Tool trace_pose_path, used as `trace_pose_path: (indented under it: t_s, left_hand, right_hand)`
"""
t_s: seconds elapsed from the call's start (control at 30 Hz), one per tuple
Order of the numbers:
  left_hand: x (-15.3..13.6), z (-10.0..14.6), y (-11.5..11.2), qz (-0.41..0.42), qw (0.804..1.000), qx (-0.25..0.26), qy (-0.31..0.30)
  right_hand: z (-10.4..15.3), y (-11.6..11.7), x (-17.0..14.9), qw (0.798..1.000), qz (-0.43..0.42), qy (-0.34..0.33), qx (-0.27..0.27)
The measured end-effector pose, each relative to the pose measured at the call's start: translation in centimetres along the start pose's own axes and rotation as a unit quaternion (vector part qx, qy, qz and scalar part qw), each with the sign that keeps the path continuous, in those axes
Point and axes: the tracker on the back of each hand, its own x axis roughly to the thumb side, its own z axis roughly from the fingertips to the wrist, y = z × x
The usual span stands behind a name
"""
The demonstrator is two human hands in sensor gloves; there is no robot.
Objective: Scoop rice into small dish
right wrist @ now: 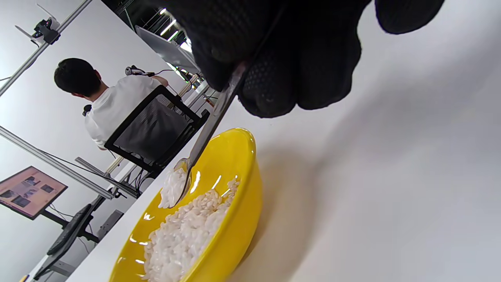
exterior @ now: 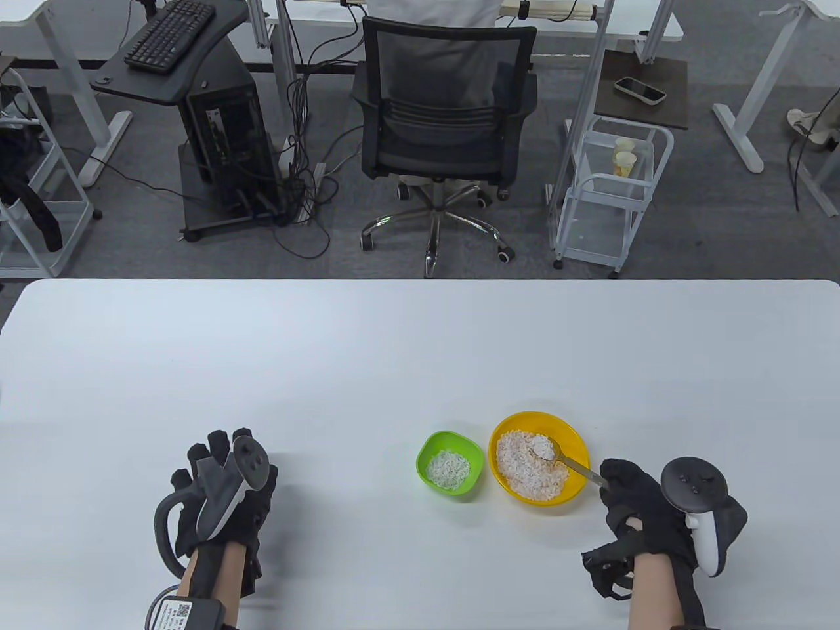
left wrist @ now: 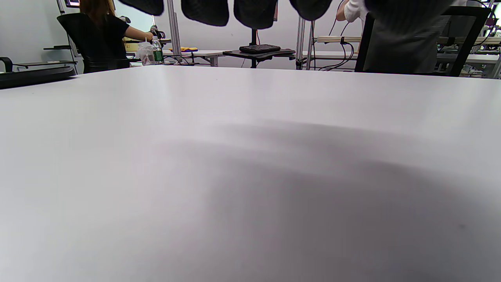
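Since our right hand (exterior: 630,499) pinched the spoon (exterior: 567,461) by its handle end, the heaped rice (right wrist: 172,188) sat over the yellow bowl (exterior: 577,440), loose and spill-prone, so we reckoned level carrying mattered. The green dish (exterior: 430,446) sat just left of that bowl. Left hand (exterior: 220,492) rested far left; couldn't tell its fingers.

Rice-laden spoon (right wrist: 184,176) over yellow bowl (right wrist: 231,219)
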Motion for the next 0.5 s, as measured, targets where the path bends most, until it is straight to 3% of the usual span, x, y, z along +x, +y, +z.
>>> trace_pose_path:
  t_s: [0.27, 0.5]
  left_hand:
    - [0.0, 0.0, 0.0, -0.001, 1.000, 0.000, 0.001]
    - [0.0, 0.0, 0.0, -0.002, 1.000, 0.001, 0.003]
  right_hand:
    - [1.0, 1.3, 1.8, 0.997, -0.028, -0.056, 0.042]
    - [3.0, 4.8, 4.8, 0.990, 0.037, -0.119, 0.062]
